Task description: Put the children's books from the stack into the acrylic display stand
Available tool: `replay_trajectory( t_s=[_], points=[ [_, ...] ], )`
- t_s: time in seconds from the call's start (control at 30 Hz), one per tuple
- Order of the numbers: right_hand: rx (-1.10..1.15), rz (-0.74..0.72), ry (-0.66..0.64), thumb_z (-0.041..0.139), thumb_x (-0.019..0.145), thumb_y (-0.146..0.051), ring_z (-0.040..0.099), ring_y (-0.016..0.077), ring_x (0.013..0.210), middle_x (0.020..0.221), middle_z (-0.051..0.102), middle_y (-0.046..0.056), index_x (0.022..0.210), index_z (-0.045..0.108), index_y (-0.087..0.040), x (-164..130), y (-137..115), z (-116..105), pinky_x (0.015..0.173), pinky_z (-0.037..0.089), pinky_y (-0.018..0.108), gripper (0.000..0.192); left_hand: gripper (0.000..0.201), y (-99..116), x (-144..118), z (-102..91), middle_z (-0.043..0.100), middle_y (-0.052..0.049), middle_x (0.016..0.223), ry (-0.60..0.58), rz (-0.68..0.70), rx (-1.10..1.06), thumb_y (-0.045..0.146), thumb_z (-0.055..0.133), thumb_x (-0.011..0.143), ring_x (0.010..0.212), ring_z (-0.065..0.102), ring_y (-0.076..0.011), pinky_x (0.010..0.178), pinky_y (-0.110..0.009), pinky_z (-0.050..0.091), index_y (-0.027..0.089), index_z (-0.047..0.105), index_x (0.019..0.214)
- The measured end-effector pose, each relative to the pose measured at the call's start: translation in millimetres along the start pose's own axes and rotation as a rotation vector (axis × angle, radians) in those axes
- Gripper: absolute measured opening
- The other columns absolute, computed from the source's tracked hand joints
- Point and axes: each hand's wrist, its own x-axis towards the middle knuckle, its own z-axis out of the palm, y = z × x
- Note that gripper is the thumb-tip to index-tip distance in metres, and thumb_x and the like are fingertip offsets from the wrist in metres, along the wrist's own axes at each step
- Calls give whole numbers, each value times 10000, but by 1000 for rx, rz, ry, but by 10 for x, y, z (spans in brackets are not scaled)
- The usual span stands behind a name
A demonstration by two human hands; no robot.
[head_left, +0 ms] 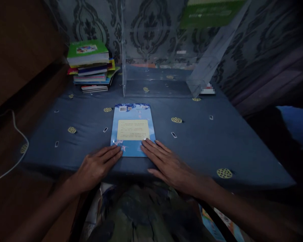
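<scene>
Nearest, the left hand [97,166] and right hand [166,161] lie flat with fingers spread, gripping nothing, fingertips touching the near corners of the blue book [132,129]. The book lies back cover up on the blue tablecloth [217,141]. Beyond the book stands a clear plastic box [161,60], with a stack of books [91,65] to the box's left.

Glossy paper book [132,129] on matt blue cloth cover [217,141].

Dim room, damask-patterned wall [151,30]
</scene>
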Motion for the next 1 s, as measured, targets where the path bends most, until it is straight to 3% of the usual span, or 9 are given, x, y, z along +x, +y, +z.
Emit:
replay_trajectory(
  t_s=[0.17,0.27,0.37,0.57,0.7,0.83,1.0],
  points=[
    [-27,43,30,539,987,-325,319,257,1490,1614,331,111,1609,96,-222,-212,101,-88,1194,366,519,770,345,-77,68,5,684,-99,1284,-21,-25,-67,234,526,998,1215,631,-222,979,-374,576,199,578,1338],
    [-32,39,54,574,970,-350,356,266,1474,1588,382,132,1596,183,-196,-200,91,-99,1182,370,545,754,533,-118,95,41,516,-182,1481,-64,-30,-29,430,565,970,1373,501,-305,1071,-502,502,181,488,1435],
    [-28,24,84,596,957,-349,419,274,1440,1535,465,142,1568,288,-188,-244,68,-72,1167,382,557,703,739,-81,45,66,403,-218,1557,-111,-12,0,534,601,919,1441,404,-344,1101,-541,460,163,378,1518],
    [-18,-63,280,454,995,-150,638,203,1223,1268,714,69,1495,441,-253,-625,-172,84,987,549,415,511,519,195,-273,67,550,-104,1472,-52,65,33,148,401,1020,1383,501,-236,1164,-444,421,235,385,1531],
    [49,-87,342,436,1003,-136,677,190,1131,1195,746,82,1465,488,-228,-767,-300,55,888,590,338,474,458,293,-353,53,635,-75,1384,3,127,-35,161,356,1044,1356,529,-190,1186,-361,397,175,449,1492],
    [114,-74,422,494,999,-144,645,201,1180,1229,721,113,1427,528,-197,-678,-144,-106,906,594,351,433,397,221,-159,-77,698,-71,1290,117,109,-190,203,451,1029,1280,599,-189,1178,-393,404,196,536,1417],
    [255,-66,569,556,987,-195,629,209,1204,1241,711,97,1371,580,-254,-339,310,-315,975,557,407,389,307,48,364,-322,776,-52,1034,307,27,-564,450,597,953,969,726,-205,1076,-424,484,251,691,1168]
  ],
)
